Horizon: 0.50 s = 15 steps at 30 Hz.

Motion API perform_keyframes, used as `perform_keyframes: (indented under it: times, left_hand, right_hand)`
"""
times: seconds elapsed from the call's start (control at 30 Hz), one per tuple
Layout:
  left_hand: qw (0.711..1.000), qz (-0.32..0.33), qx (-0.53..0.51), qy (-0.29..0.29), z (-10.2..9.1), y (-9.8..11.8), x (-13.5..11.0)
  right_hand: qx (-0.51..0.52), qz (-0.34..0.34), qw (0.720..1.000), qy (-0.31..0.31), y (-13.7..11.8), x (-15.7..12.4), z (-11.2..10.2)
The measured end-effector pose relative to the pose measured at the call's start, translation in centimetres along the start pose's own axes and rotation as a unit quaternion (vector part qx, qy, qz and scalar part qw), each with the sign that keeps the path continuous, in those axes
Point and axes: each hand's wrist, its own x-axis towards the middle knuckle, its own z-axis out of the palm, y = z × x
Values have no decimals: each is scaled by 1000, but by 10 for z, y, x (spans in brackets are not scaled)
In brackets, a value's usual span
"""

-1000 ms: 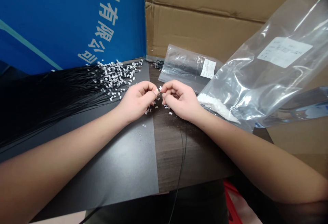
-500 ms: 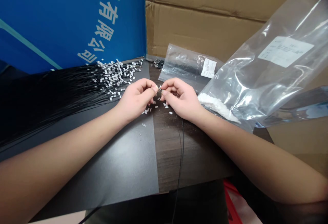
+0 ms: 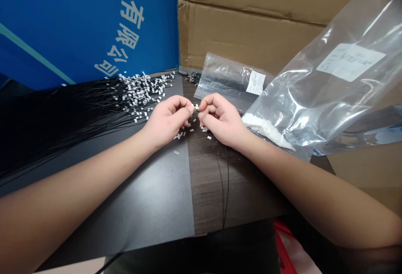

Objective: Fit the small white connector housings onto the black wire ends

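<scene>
My left hand (image 3: 171,119) is closed in a pinch, with a bit of white at its fingertips that looks like a small white plastic connector (image 3: 192,106). Just to the right, my right hand (image 3: 221,119) pinches the end of a thin black wire (image 3: 228,182), which trails down over the table's front. The two sets of fingertips face each other, a small gap apart. Beneath and between the hands lie several loose white connectors (image 3: 209,137). The wire's tip is too small to make out clearly.
Black wires with white connector ends (image 3: 138,92) are heaped at the left. A clear bag (image 3: 314,102) holding white pieces leans at the right. Behind my hands lies a flat labelled bag (image 3: 226,77). A blue panel (image 3: 78,19) and a cardboard box (image 3: 251,23) stand at the back.
My right hand's fingertips have shifted slightly right, away from the left ones, and its fingers have parted a little. The hanging wire has swung right and slid up. My left hand stays put.
</scene>
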Motion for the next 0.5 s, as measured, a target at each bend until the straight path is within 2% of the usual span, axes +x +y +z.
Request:
perform_keyframes:
  times: [0.27,0.5]
  left_hand:
    - [999,10,28,-40,1,2,-1]
    - [1000,-4,-3,0,1,1,-1]
  right_hand:
    - [-9,6,1000,-7,-1,-1,-1]
    - [-14,14,1000,-1,-3,-1,-1]
